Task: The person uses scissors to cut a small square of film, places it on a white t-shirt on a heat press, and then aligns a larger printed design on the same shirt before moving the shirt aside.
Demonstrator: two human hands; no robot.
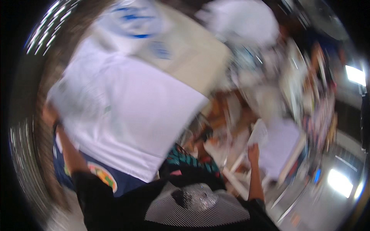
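A white cloth, apparently a garment [127, 107], lies flat over a cream board [196, 54] with blue printing. Below its lower edge is a navy fabric [131, 184] with a colourful round patch. My left hand [52, 115] is at the left edge of the white cloth, its fingers smeared by motion, so I cannot make out its grip. My right hand [253, 154] is closed on a narrow white item [257, 133], too blurred to identify, beside a pale lilac-white panel [279, 150].
A rounded white heap [241, 21] is at the top. A blurred jumble of mixed items [227, 115] fills the middle right, with a long pale strip [293, 77] among them. Dark teal-patterned fabric [189, 158] is by my body.
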